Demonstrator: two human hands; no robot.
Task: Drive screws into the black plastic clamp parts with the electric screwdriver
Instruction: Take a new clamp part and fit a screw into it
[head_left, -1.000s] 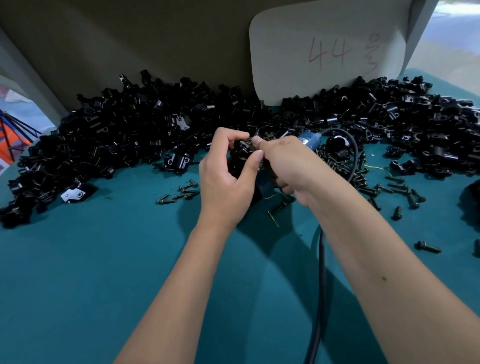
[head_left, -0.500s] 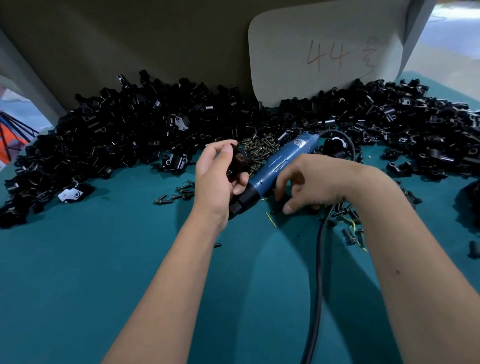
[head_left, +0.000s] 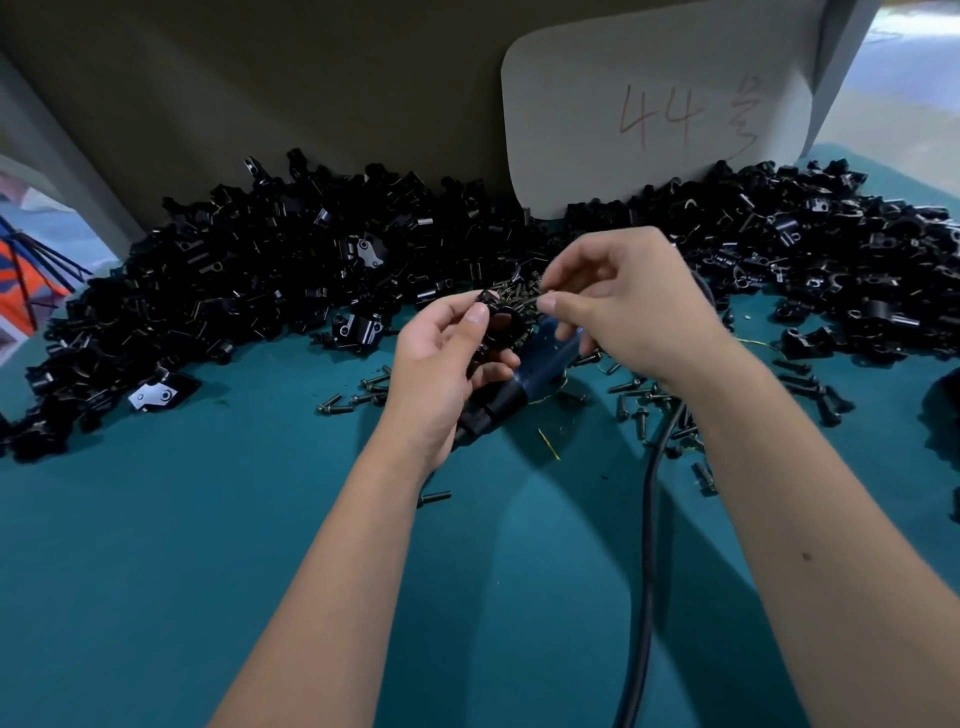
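- A black cable (head_left: 647, 545) runs up the teal table (head_left: 156, 571) from the near edge, between the two forearms, and passes under the right wrist.
- One loose screw (head_left: 434, 498) lies on the cloth just beside the left forearm; a thin yellow sliver (head_left: 549, 444) lies a little farther on, right of the left wrist.
- The electric screwdriver (head_left: 540, 366) lies on the table below the hands — blue body, black nose pointing near and left, the nose partly hidden by the left hand. Neither hand grips it.
- The left hand (head_left: 441, 369) holds a black clamp part (head_left: 501, 325) raised above the screwdriver, thumb on its near side and fingers curled behind it.
- The right hand (head_left: 631, 306) pinches a small screw (head_left: 530, 301) between thumb and forefinger, its tip at the top of the clamp part; the other fingers are loosely curled. Whether the screw has entered the hole cannot be told.
- Scattered screws (head_left: 641, 410) lie to the right of the screwdriver, under and around the right wrist; a smaller bunch (head_left: 358, 395) lies to the left of the left hand.
- A heap of small screws (head_left: 511, 286) sits just beyond the hands.
- Farther back a long pile of black clamp parts (head_left: 260, 280) stretches from left to right across the table against a grey back wall (head_left: 311, 78).
- A pale card (head_left: 660, 104) marked "44" in red leans on that wall, far right of centre.
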